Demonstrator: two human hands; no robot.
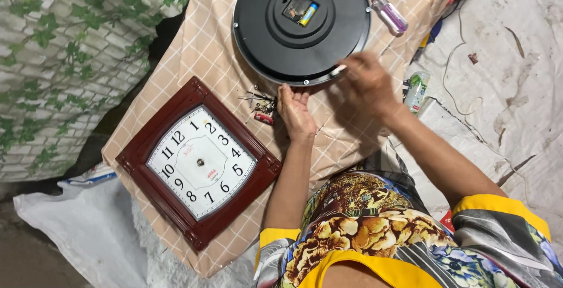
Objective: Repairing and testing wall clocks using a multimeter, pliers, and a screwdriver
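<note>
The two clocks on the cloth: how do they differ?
The round black clock lies face down, its back and battery showing; the square clock lies face up, dial showing. The round one is black, the square one dark red-framed. Both hands touch the round one's rim; none touch the square. Both rest on the checked cloth.

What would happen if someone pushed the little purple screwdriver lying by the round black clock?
The purple screwdriver would probably roll, since its handle looks round and smooth. It seems small and likely light, so a nudge could move it easily. The checked cloth under it may slow it a little.
</note>
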